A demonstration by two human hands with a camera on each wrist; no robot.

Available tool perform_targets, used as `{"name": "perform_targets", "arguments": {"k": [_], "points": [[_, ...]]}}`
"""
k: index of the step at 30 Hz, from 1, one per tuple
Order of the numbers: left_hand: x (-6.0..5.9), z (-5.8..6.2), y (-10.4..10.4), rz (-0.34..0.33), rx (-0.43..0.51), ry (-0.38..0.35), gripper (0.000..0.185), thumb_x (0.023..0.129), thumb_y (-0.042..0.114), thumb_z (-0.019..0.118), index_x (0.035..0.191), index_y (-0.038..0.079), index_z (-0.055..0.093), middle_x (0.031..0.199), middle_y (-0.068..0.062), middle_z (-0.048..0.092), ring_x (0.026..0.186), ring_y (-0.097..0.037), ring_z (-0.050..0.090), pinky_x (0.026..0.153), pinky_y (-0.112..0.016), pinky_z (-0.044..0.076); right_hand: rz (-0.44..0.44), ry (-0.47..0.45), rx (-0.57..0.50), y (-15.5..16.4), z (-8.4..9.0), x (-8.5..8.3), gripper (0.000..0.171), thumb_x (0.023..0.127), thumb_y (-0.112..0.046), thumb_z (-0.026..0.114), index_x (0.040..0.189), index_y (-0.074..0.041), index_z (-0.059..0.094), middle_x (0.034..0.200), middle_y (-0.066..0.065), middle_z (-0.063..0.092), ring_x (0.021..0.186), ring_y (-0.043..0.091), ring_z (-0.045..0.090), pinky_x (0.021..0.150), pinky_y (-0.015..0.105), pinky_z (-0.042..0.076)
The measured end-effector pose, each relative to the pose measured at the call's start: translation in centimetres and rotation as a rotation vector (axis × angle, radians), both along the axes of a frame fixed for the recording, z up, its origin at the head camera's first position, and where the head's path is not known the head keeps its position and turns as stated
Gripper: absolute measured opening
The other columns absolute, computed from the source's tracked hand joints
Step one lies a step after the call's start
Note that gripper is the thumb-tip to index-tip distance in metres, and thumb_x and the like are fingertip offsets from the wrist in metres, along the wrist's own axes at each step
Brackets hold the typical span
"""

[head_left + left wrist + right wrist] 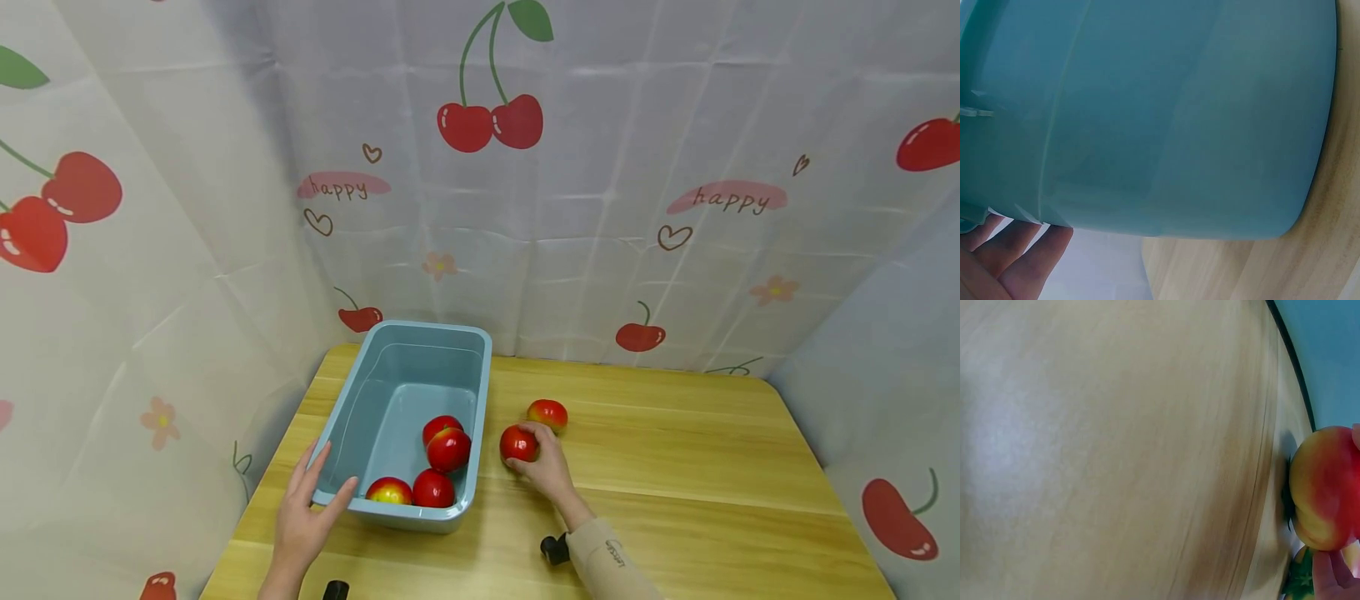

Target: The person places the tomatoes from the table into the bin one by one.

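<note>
A red tomato [518,445] with yellow patches sits on the table just right of the light blue bin [483,392]. My right hand [547,468] holds it between thumb and fingers; the right wrist view shows the green leafy end of this tomato [1325,487] facing the tabletop. Right behind it lies a second tomato [547,413], its green calyx [1299,578] partly visible beyond my fingers. My left hand [298,521] rests at the bin's near left corner, fingers spread and fairly straight. Several tomatoes [449,450] lie inside the bin, toward its near right part.
The wooden table [675,467] extends to the right of the bin. A cherry-patterned curtain [570,250] stands along the back and both sides. Black rounded pieces [555,549] show by the right cuff and near the left wrist.
</note>
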State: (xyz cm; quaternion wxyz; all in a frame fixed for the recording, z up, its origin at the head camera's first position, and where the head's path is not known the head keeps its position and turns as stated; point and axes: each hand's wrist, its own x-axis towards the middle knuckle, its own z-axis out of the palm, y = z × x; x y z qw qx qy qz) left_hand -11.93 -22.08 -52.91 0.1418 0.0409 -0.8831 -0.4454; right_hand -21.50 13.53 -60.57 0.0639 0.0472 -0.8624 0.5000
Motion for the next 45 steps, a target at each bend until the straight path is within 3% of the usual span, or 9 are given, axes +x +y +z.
{"name": "perform_targets", "arguments": {"k": [9, 16, 19, 35, 45], "points": [[0.0, 0.0, 0.0, 0.003, -0.008, -0.006, 0.067, 0.083, 0.035, 0.071, 0.141, 0.015, 0.045, 0.15, -0.009, 0.029, 0.131, -0.039, 0.032, 0.094, -0.066, 0.03, -0.009, -0.067, -0.034, 0.4, 0.2, 0.1, 0.06, 0.071, -0.011, 0.083, 0.124, -0.008, 0.056, 0.131, 0.013, 0.048, 0.118, 0.035, 0.046, 0.094, 0.057, 0.039], [0.0, 0.0, 0.0, 0.008, -0.012, -0.02, 0.068, 0.084, 0.037, 0.071, 0.142, 0.015, 0.044, 0.15, -0.009, 0.029, 0.131, -0.038, 0.032, 0.094, -0.066, 0.031, -0.011, -0.103, -0.103, 0.9, 1.4, 0.0, 0.061, 0.072, -0.013, 0.082, 0.126, -0.01, 0.054, 0.133, 0.012, 0.045, 0.118, 0.035, 0.045, 0.093, 0.055, 0.042], [-0.1, 0.0, 0.0, 0.009, -0.015, -0.018, 0.068, 0.084, 0.038, 0.07, 0.142, 0.014, 0.044, 0.15, -0.01, 0.029, 0.131, -0.039, 0.033, 0.094, -0.066, 0.032, -0.013, -0.102, -0.086, 1.0, 2.0, 0.0, 0.06, 0.073, -0.016, 0.082, 0.126, -0.011, 0.053, 0.134, 0.012, 0.045, 0.118, 0.035, 0.045, 0.092, 0.055, 0.042], [-0.1, -0.2, 0.0, 0.01, -0.017, -0.013, 0.068, 0.084, 0.037, 0.07, 0.142, 0.016, 0.044, 0.15, -0.006, 0.029, 0.13, -0.038, 0.033, 0.093, -0.065, 0.033, 0.022, -0.08, -0.148, 1.6, 6.7, 0.0, 0.063, 0.073, -0.017, 0.082, 0.129, -0.011, 0.052, 0.127, 0.01, 0.05, 0.107, 0.031, 0.05, 0.086, 0.049, 0.048], [0.0, 0.0, 0.0, 0.015, -0.023, -0.027, 0.068, 0.084, 0.039, 0.07, 0.142, 0.015, 0.043, 0.15, -0.007, 0.028, 0.131, -0.038, 0.032, 0.095, -0.065, 0.031, 0.067, -0.02, -0.165, 1.6, 10.4, 0.4, 0.064, 0.073, -0.015, 0.082, 0.129, -0.007, 0.052, 0.13, 0.014, 0.049, 0.115, 0.035, 0.048, 0.09, 0.052, 0.045]]}}
